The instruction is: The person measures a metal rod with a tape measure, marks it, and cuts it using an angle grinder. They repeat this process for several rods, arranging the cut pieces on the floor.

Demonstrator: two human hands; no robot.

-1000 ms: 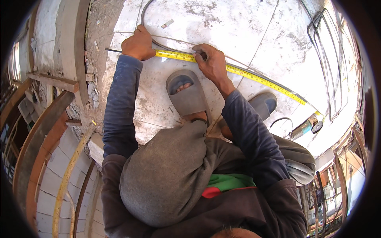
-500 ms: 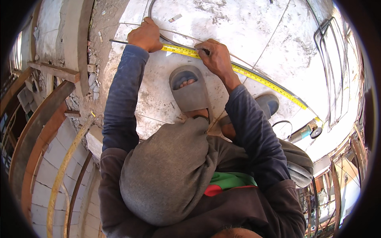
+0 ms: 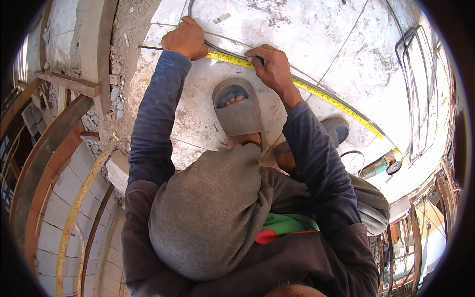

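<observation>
A yellow measuring tape blade (image 3: 341, 106) runs out from my left hand (image 3: 186, 39) down toward the right, over pale tiles. Beside it lies a thin dark metal rod (image 3: 316, 87), and a dark curved length bends upward near my left hand. That hand is closed over the tape and the rod, and a dark rod end (image 3: 150, 47) sticks out on its left. My right hand (image 3: 272, 68) is closed with its fingertips down at the rod and tape. Something dark shows inside its curled fingers, too hidden to name.
An angle grinder (image 3: 382, 166) with a disc lies at the right, near the tape's far end. Bent dark rod frames (image 3: 413, 84) rest on the tiles beyond. Rusty curved bars (image 3: 79, 208) and a wooden piece (image 3: 69, 84) stand at left. My sandalled foot (image 3: 237, 109) is between my arms.
The view has shifted slightly. Both hands stay at about the same places along the tape and rod, the right one turned a little.
</observation>
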